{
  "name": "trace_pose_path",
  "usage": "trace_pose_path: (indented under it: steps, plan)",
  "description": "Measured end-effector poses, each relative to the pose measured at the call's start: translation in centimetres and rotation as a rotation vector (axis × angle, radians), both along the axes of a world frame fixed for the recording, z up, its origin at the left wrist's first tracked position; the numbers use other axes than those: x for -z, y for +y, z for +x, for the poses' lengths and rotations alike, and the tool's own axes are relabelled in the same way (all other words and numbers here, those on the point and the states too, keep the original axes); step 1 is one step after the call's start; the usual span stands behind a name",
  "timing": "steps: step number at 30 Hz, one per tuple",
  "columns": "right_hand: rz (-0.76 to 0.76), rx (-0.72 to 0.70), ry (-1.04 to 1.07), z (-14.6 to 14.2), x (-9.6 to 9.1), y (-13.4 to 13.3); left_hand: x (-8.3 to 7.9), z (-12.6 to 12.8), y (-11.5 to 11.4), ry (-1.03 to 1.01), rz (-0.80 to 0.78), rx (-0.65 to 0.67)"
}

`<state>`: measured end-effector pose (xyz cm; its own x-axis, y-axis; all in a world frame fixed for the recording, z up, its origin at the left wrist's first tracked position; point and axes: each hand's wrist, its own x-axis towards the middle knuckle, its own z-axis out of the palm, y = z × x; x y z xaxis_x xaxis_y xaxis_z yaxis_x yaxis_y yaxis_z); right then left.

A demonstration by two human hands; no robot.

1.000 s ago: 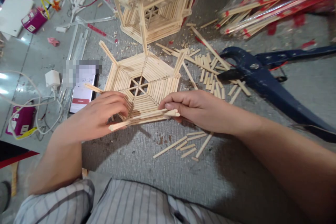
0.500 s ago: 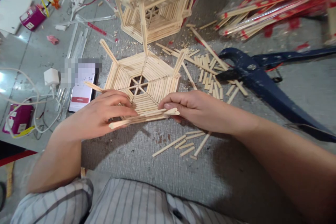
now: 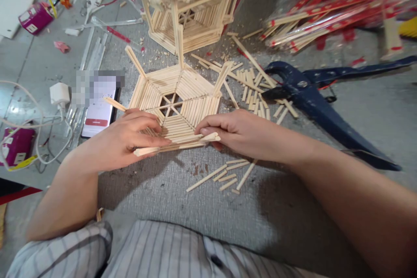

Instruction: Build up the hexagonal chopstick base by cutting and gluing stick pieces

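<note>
A flat hexagonal panel (image 3: 182,91) built of wooden sticks lies on the grey mat, with stick posts rising from its corners. Along its near edge runs a loose wooden stick (image 3: 182,142). My left hand (image 3: 130,141) pinches the left part of that stick, fingers pressed together on top of it. My right hand (image 3: 234,132) grips its right end between thumb and fingers. Both hands rest against the panel's front edge.
A taller stick-built tower (image 3: 185,4) stands behind the panel. Blue long-handled cutters (image 3: 312,95) lie to the right, with cut stick pieces (image 3: 257,91) beside them and more (image 3: 224,176) near my right wrist. Red-wrapped chopsticks (image 3: 325,8) pile at back right. A phone (image 3: 99,106), charger and cables lie left.
My left fingers have slid a little rightward along the stick. The view has shifted slightly; both hands stay at the panel's near edge.
</note>
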<state>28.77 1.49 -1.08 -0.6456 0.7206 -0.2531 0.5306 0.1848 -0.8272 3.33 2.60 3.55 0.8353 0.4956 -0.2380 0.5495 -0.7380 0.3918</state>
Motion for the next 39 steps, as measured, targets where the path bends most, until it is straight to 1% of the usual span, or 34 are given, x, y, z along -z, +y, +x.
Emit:
trace_pose_path:
  steps: [4, 11, 15, 18, 20, 26, 33, 39]
  plan:
    - [-0.009, -0.005, -0.040, 0.07, -0.30, 0.08, -0.13, 0.10, -0.05, -0.010, -0.008, -0.020]
    - [-0.039, -0.048, -0.057, 0.23, -0.79, 0.22, 0.10, -0.09, 0.04, -0.009, 0.028, 0.028]
    - [-0.109, -0.055, -0.005, 0.39, -0.38, 0.25, 0.02, -0.08, 0.10, -0.027, 0.035, 0.048]
    - [-0.185, -0.039, 0.057, 0.48, -0.06, 0.17, -0.14, 0.02, 0.00, -0.005, 0.010, 0.011]
    - [-0.208, -0.027, 0.072, 0.47, 0.01, 0.11, -0.19, 0.09, -0.06, 0.007, -0.005, -0.009]
    - [-0.156, -0.036, 0.038, 0.37, -0.03, 0.06, -0.04, 0.03, -0.01, -0.011, -0.020, -0.018]
    - [-0.016, -0.068, -0.018, 0.33, -0.20, 0.08, -0.06, 0.03, -0.10, -0.011, -0.021, -0.028]
    - [0.013, -0.078, -0.073, 0.21, -0.34, 0.07, -0.21, 0.17, -0.18, -0.018, -0.008, -0.027]
